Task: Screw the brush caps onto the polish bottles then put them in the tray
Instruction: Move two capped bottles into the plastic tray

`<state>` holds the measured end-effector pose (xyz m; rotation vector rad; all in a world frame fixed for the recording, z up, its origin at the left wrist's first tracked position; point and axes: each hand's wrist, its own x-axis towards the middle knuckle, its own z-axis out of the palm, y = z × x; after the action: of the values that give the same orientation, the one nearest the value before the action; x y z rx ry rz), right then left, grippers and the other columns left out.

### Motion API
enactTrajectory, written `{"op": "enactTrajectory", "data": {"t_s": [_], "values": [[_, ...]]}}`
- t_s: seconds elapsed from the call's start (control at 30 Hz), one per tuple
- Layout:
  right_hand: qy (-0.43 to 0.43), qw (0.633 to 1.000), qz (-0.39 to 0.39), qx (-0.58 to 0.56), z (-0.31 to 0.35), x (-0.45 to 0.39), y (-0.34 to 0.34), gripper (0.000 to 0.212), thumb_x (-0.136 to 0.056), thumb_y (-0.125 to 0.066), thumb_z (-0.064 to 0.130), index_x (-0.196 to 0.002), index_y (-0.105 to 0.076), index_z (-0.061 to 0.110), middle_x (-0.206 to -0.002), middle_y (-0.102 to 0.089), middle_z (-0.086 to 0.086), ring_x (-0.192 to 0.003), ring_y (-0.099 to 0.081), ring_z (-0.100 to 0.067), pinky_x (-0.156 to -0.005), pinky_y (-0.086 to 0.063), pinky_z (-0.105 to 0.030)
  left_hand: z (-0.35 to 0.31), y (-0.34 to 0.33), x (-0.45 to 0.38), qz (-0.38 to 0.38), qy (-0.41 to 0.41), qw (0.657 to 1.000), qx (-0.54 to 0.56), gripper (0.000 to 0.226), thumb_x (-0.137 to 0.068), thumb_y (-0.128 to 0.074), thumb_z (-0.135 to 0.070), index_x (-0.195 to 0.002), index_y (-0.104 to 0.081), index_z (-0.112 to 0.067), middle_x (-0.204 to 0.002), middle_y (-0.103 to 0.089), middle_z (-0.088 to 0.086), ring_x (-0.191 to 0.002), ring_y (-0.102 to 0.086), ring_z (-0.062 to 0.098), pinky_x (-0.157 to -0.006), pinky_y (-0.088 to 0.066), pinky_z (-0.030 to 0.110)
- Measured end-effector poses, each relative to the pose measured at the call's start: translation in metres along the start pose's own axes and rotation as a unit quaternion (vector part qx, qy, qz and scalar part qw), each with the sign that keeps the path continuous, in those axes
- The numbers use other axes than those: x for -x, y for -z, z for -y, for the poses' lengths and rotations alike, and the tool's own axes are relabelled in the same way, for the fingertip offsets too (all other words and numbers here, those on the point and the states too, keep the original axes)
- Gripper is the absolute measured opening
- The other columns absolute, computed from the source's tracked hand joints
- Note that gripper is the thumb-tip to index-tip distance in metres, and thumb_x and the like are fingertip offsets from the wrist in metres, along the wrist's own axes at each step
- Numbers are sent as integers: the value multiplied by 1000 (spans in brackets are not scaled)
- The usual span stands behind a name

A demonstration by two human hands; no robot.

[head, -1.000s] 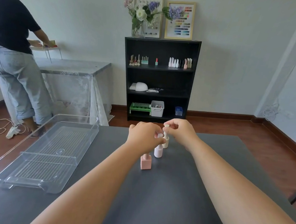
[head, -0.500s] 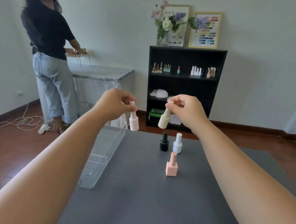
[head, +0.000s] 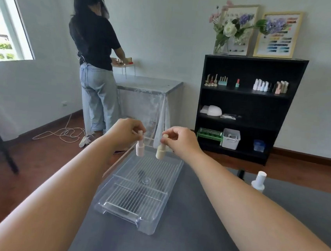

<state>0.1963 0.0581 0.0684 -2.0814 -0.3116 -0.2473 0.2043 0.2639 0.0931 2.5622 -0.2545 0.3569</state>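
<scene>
My left hand (head: 126, 132) pinches the cap of a pale pink polish bottle (head: 140, 148), which hangs above the far end of the clear plastic tray (head: 156, 220). My right hand (head: 181, 140) pinches the cap of a cream polish bottle (head: 161, 151) beside it, also over the tray's far end. Both bottles hang upright with caps on, a little apart from each other. The tray lies on the grey table (head: 199, 241) with a ribbed floor and nothing in it. A white capped bottle (head: 259, 181) stands on the table at the right.
A person in a black top (head: 95, 42) stands at a covered side table (head: 150, 87) beyond the tray, back turned. A black shelf unit (head: 246, 105) holds more bottles and bins. White cables (head: 63, 133) lie on the wooden floor at left.
Both hands lifted a bottle off the table and carried it left, now holding them over the tray's far end. My view has swung left, so the other bottles sit at the right edge.
</scene>
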Motion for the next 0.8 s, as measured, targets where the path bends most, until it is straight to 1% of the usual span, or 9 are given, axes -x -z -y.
{"op": "enactTrajectory", "data": {"t_s": [0.07,0.17,0.27,0.33,0.43,0.5,0.57,0.7,0.8], "values": [[8,1000,5,13,-2,-13,-15,14,-79,-75,21,-92,-72,18,-80,-67,6,-74,-60,-6,-65,-44,-15,11,-8,-6,-11,-4,1000,7,17,-80,-63,-12,-82,-70,-26,-67,-62,-14,-46,-53,-9,-39,-33,5],[3,1000,8,29,-7,-31,-32,16,-80,-73,18,-96,-72,15,-83,-67,6,-78,-60,-7,-69,-42,-15,22,-20,-15,-8,-18,1000,13,18,-79,-63,-8,-85,-70,-24,-70,-63,-13,-54,-56,-7,-44,-37,4],[-1,999,5,35,-15,-41,-46,18,-81,-72,14,-99,-72,15,-88,-69,3,-81,-60,-8,-75,-43,-17,31,-31,-24,1,-38,999,4,17,-79,-62,-6,-86,-70,-20,-74,-67,-6,-65,-61,6,-52,-36,4],[0,999,-3,37,-23,-46,-53,19,-81,-72,13,-100,-72,16,-87,-67,5,-80,-60,-6,-73,-41,-15,37,-38,-30,0,-43,999,4,17,-79,-63,-5,-87,-70,-18,-75,-68,-5,-68,-61,12,-55,-38,6],[2,999,-20,36,-33,-54,-59,20,-81,-73,13,-101,-73,16,-83,-64,9,-72,-56,2,-65,-38,-6,43,-44,-38,-13,-42,999,9,17,-80,-63,-5,-88,-69,-18,-72,-65,-7,-64,-57,2,-51,-35,2],[5,999,-31,31,-37,-59,-60,21,-81,-73,13,-101,-72,17,-82,-63,11,-68,-53,6,-63,-35,-3,43,-47,-43,-18,-41,999,24,17,-79,-65,-6,-89,-68,-19,-73,-64,-9,-66,-58,-1,-54,-38,6],[8,999,-42,27,-38,-63,-62,26,-80,-73,13,-105,-70,20,-79,-61,13,-67,-53,5,-64,-37,-7,43,-50,-47,-18,-31,998,42,19,-77,-67,-6,-89,-67,-21,-76,-65,-12,-68,-61,2,-54,-41,11],[10,999,-51,11,-37,-66,-66,48,-80,-71,17,-122,-54,32,-78,-61,15,-69,-56,2,-64,-41,-17,41,-56,-52,-21,-22,997,66,24,-75,-70,-5,-86,-63,-25,-79,-64,-14,-69,-63,2,-55,-40,7],[18,998,-51,10,-35,-67,-70,58,-81,-72,19,-130,-44,33,-77,-61,15,-70,-57,-2,-63,-43,-18,39,-56,-54,-21,-23,997,66,25,-75,-70,-6,-85,-62,-27,-78,-63,-15,-73,-64,5,-59,-42,11]]}}
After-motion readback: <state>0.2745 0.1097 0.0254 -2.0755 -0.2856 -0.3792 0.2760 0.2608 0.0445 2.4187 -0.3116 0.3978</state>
